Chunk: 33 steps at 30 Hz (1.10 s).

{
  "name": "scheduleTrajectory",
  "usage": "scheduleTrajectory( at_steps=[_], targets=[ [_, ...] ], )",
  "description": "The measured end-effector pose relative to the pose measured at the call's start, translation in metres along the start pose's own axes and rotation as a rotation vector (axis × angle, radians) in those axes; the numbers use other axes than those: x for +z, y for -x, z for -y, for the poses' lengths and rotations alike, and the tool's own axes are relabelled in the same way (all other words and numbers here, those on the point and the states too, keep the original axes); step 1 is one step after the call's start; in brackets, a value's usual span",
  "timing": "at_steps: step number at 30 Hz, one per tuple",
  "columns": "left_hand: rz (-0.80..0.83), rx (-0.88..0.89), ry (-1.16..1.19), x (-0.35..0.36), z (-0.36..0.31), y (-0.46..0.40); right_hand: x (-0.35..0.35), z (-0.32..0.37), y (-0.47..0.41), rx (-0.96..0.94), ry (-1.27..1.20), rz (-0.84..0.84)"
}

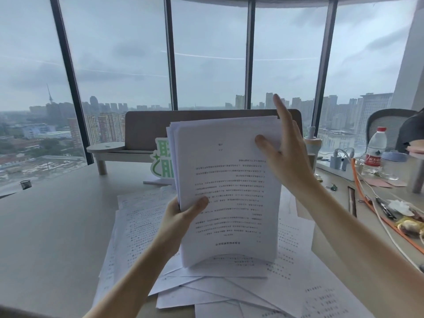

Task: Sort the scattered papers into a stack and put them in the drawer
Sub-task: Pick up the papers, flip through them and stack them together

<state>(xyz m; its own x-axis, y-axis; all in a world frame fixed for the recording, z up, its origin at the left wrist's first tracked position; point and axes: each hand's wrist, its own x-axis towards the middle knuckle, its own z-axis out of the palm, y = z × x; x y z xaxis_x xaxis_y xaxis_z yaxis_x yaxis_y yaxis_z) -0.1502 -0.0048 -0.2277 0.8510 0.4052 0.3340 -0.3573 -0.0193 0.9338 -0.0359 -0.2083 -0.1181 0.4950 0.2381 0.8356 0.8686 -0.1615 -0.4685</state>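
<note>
A stack of printed papers (pixel 229 187) stands upright on its lower edge above the desk, the text upside down to me. My left hand (pixel 181 216) grips the stack's lower left edge, thumb on the front sheet. My right hand (pixel 284 152) is at the stack's upper right corner with straight fingers raised and the thumb resting on the front sheet. Several loose printed sheets (pixel 142 226) lie scattered flat on the desk under and around the stack. No drawer is in view.
A grey desk (pixel 57 226) runs to a window wall. Behind the stack stand a brown panel with a wooden shelf (pixel 146 131) and a green-and-white sign (pixel 163 161). At right are a water bottle (pixel 375 150), power strip, orange cable (pixel 376 214), pens, and a seated person (pixel 413 131).
</note>
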Motion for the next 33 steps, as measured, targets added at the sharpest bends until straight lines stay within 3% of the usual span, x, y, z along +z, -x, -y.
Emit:
scheduleTrajectory(
  at_steps=[5, 9, 12, 15, 18, 22, 26, 29, 33],
  targets=[
    [-0.031, -0.026, -0.012, 0.001, 0.008, 0.0, 0.002, -0.004, -0.005, 0.016, 0.174, 0.003],
    [-0.008, -0.041, -0.008, 0.004, 0.008, 0.003, 0.002, -0.011, 0.001, 0.052, 0.112, -0.033],
    [-0.01, -0.051, 0.007, 0.005, 0.008, 0.003, 0.005, -0.012, 0.007, 0.185, -0.161, -0.036],
    [-0.013, -0.077, 0.008, 0.003, 0.008, 0.003, 0.018, -0.024, 0.023, 0.478, -0.534, 0.0],
    [-0.018, -0.045, -0.056, 0.005, 0.006, -0.001, 0.032, -0.04, 0.041, 0.607, -0.486, 0.047],
    [-0.068, -0.012, -0.275, 0.007, 0.0, -0.01, 0.034, -0.042, 0.039, 0.544, -0.316, 0.06],
    [-0.092, -0.175, -0.246, -0.005, -0.004, -0.019, 0.031, -0.042, 0.031, 0.63, -0.264, 0.239],
    [-0.053, -0.419, -0.128, -0.022, 0.002, -0.021, 0.026, -0.052, 0.036, 0.642, 0.141, 0.509],
    [-0.054, -0.572, -0.366, -0.04, 0.031, -0.027, 0.016, -0.076, 0.058, 0.681, 0.931, 0.895]
  ],
)
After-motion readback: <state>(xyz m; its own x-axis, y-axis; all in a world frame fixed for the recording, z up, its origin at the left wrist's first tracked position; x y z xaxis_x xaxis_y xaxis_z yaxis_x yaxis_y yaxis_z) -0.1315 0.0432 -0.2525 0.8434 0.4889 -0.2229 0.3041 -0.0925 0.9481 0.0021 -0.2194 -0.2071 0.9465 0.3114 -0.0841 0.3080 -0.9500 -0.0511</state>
